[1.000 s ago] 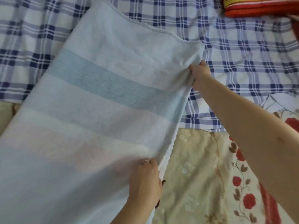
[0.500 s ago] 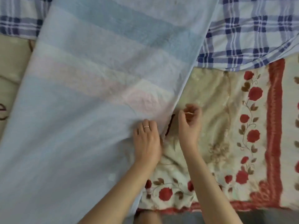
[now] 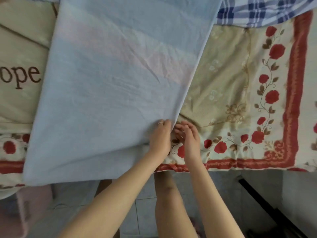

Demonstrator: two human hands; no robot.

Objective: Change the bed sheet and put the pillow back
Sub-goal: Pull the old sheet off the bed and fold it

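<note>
Bed blanket (image 3: 240,100) is overlain by blue sheet (image 3: 111,83); sheet edge, running up-right, is pinched by left hand (image 3: 160,140); right hand (image 3: 187,138) just beside, loosely open, empty.

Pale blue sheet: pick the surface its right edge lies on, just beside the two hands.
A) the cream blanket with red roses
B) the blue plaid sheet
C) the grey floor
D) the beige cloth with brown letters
A: beside the left hand and the right hand, the pale blue sheet has its right edge on the cream blanket with red roses; the plaid sheet shows only at the top.
</note>
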